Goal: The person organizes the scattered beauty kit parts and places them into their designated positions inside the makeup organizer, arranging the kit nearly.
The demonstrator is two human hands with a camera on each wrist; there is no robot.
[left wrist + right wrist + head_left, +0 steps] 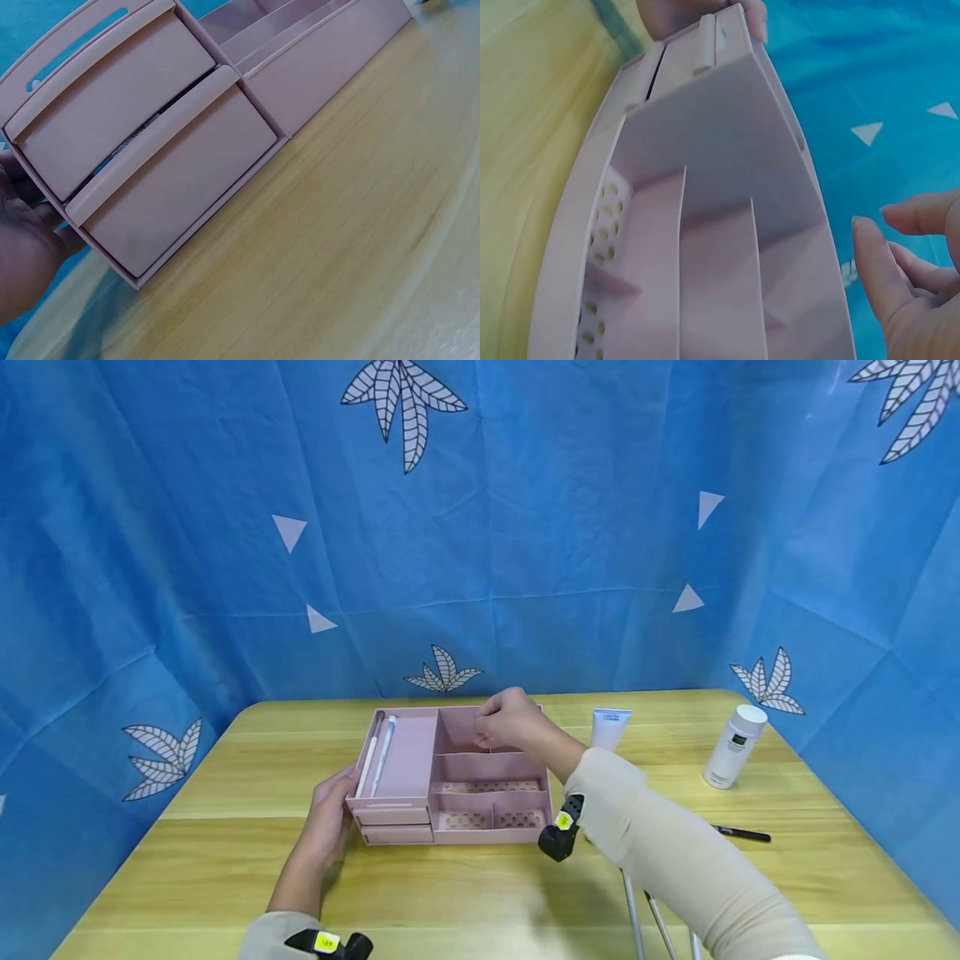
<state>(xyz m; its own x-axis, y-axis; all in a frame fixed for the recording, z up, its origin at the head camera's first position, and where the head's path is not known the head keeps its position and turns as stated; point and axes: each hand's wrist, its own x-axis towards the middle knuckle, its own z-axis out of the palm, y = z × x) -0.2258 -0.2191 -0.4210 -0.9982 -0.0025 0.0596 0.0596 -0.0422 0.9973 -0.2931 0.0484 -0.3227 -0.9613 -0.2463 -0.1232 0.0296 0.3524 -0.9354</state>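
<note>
A pink desktop organizer (397,752) stands on the wooden table, with a smooth lid and two closed drawers on its left half and divided compartments on its right. Two slim makeup brushes (384,756) lie on the lid. My left hand (330,810) rests against the organizer's left side; part of its fingers is hidden behind that side in the left wrist view. Over the rear compartments hovers my right hand (513,722). In the right wrist view its thumb and index finger are bent with a gap between them, and nothing shows in the gap.
A white squeeze tube (609,727) stands behind the right forearm. Farther right is a white bottle (737,747), with a black pen-like stick (742,834) nearer me. Several thin handles (632,910) poke out below the right sleeve. A blue curtain (525,527) hangs behind the table.
</note>
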